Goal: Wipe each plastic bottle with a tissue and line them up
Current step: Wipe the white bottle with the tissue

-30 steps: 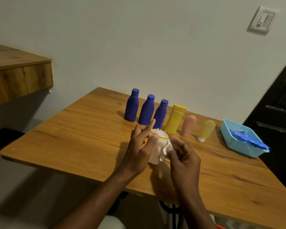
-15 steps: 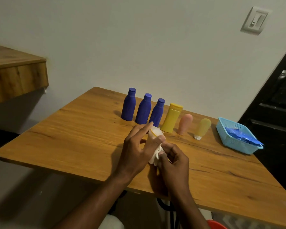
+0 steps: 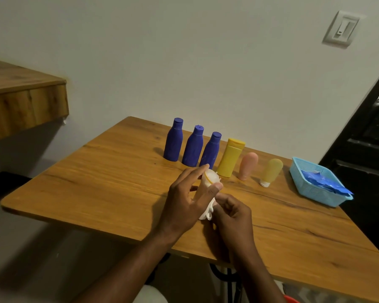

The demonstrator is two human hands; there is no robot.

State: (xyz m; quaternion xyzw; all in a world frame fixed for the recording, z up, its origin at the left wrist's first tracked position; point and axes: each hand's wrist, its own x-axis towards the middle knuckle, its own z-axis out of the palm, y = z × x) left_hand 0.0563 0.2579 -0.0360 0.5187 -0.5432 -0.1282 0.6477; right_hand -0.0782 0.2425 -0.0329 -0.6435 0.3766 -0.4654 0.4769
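Left grip [image 3: 184,200]: clamped on the pale, yellow-ringed bottle [image 3: 210,177], held upright over the bench [image 3: 96,178], just in front of the row of six bottles [image 3: 230,159]. Over the last second my right grip [image 3: 232,213], pinching the tissue [image 3: 207,214], has moved from the bottle's side to its base, so I judge wiping nearly done and placement still pending. Right: blue basket [image 3: 311,189]. Behind: plain wall, switch [image 3: 341,29], dark door [image 3: 363,149].
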